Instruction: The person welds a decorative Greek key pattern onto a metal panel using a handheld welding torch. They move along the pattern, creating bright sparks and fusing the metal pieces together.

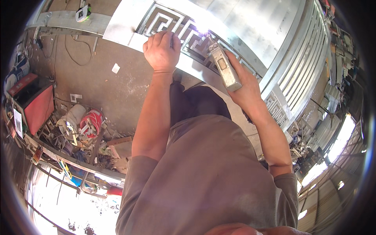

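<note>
A silvery metal panel [121, 27] lies ahead of me, with a Greek-key pattern of metal bars [166, 16] set in an opening. My right hand [246, 86] is wrapped round a worn, boxy welding gun [226, 68]. The gun's narrow tip points away from me at the pattern, where a bright violet-white arc glows and washes out the metal around it. To the left of the arc, my left hand [161, 51] rests closed at the near side of the pattern. A small dark bit shows between its fingers, but I cannot make out what they hold.
A tape measure [83, 13] sits on a metal beam [62, 18] at the far left. A red box [39, 107], a red bucket [92, 122] and a pale bucket [73, 117] stand on the left, among scraps. A slatted metal panel [303, 51] lies on the right.
</note>
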A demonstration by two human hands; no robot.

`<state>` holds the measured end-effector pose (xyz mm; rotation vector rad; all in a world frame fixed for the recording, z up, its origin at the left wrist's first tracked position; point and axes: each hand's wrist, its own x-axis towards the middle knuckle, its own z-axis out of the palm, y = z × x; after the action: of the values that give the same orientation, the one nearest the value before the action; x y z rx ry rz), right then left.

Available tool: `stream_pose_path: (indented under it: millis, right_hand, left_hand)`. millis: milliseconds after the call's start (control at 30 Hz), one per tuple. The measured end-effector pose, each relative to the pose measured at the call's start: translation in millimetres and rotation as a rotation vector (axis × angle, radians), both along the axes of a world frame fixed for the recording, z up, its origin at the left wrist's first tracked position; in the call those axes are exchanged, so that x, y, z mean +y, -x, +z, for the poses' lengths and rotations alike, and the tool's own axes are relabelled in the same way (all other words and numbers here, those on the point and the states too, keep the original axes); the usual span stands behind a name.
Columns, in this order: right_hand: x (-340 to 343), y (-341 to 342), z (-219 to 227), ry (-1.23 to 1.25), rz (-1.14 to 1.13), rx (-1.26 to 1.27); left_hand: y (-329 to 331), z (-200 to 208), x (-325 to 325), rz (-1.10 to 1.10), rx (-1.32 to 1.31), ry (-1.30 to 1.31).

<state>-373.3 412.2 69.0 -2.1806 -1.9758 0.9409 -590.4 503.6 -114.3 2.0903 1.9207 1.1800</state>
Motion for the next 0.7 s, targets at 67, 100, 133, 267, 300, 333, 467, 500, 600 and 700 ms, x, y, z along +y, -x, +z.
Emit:
stream_pose_path:
  millis: [67,100,133,267,300,333,467,500,600,700]
  right_hand:
    - [-0.2,-0.1,0.8,0.013,-0.005,-0.006]
    - [0.0,-0.1,0.8,0.018,-0.007,-0.005]
    - [-0.4,-0.1,1.0,0.017,-0.014,0.0]
    - [-0.9,0.1,0.4,-0.01,-0.015,0.013]
    - [-1.2,0.4,0.2,-0.006,-0.029,0.016]
    - [-1.4,0.1,0.9,-0.001,-0.025,0.009]
    - [-3.3,1.4,3.1,0.01,-0.037,0.004]
    - [-3.3,1.7,3.5,0.017,-0.042,0.002]
    - [-4.1,2.5,4.6,0.029,-0.057,0.006]
    - [-4.3,2.8,5.6,0.035,-0.066,0.014]
  left_hand:
    - [0.6,-0.4,0.3,-0.005,0.005,-0.002]
    - [0.9,-0.5,0.4,-0.008,0.004,-0.001]
    - [1.0,-0.3,0.2,-0.008,0.006,0.001]
    - [1.2,0.5,0.6,-0.008,0.006,0.016]
    - [1.4,0.4,0.7,-0.01,0.006,0.025]
    - [1.5,0.3,1.3,-0.011,0.007,0.017]
    - [1.9,-1.4,1.3,-0.013,0.007,-0.001]
    - [1.9,-1.7,1.7,-0.014,0.001,-0.006]
    - [2.3,-2.1,1.8,-0.012,0.007,0.007]
    - [2.6,-1.6,2.5,-0.009,0.004,0.0]
